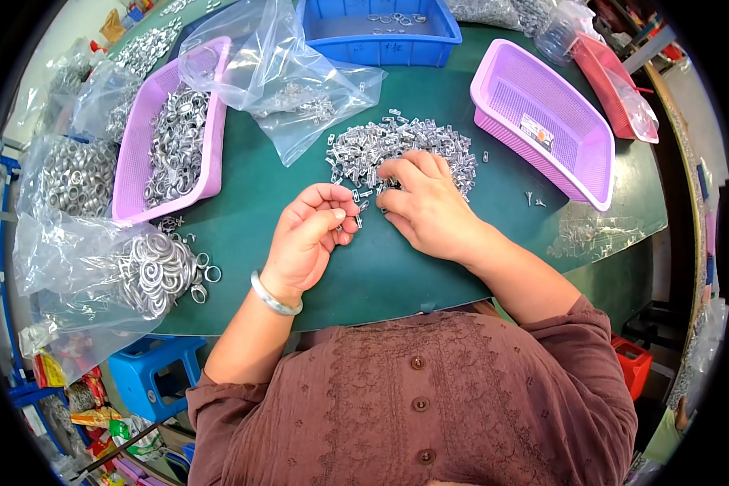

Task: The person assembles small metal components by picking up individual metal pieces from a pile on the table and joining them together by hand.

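A heap of small silvery metal pieces [364, 146], each a short slotted link, is spread on the green table [356, 279]. At the heap's near left edge my left hand [309, 235] is closed, palm partly up, with a few of these pieces between thumb and curled fingers. A pale bangle [274, 295] circles that wrist. My right hand [431, 206] rests over the near side of the heap, back of the hand up. Its fingers are bent down among the pieces, with thumb and index finger close together. What they grip is hidden.
A purple basket [215, 138] of metal parts stands left, near clear bags [49, 259] of rings. Another purple basket [482, 81] stands right, beside a red one [591, 69]. A blue tray [381, 53] is at the back, behind a clear bag [255, 49].
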The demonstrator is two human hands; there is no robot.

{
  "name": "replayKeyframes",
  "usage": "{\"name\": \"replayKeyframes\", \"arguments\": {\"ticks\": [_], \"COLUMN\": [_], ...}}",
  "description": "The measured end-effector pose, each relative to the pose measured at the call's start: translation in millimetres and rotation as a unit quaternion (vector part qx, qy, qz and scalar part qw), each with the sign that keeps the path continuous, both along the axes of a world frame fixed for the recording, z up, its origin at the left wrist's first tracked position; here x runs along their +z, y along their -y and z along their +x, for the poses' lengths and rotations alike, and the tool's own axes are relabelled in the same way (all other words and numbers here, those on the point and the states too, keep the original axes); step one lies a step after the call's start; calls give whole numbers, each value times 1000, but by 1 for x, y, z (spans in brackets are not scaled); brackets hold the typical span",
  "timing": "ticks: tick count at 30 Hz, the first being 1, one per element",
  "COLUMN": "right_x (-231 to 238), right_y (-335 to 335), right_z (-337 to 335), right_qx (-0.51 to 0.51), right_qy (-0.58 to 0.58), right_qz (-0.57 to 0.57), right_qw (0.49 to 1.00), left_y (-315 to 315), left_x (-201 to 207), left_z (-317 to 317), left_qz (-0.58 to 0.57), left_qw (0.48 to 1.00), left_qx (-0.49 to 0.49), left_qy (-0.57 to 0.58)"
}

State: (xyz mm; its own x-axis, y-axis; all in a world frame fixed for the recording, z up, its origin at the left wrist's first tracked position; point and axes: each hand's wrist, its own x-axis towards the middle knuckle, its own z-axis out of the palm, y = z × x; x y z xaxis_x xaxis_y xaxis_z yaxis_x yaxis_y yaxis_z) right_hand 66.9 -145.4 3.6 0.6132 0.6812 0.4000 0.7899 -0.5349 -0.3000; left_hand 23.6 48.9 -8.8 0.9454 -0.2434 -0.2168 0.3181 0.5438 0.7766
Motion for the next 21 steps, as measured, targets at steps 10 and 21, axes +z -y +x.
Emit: {"name": "replayKeyframes", "arguments": {"ticks": [10,21], "right_x": [0,1], "right_y": [-1,-1], "right_z": [1,1], "right_qx": [22,37], "right_qy": [-29,-30], "right_qz": [51,30], "right_qw": [998,998], "left_y": [11,13], "left_x": [6,6], "left_z": [-5,-4], "left_qz": [156,178], "left_qw": [987,983], "left_qx": [-13,-13], "left_qy": [-20,-31]}}
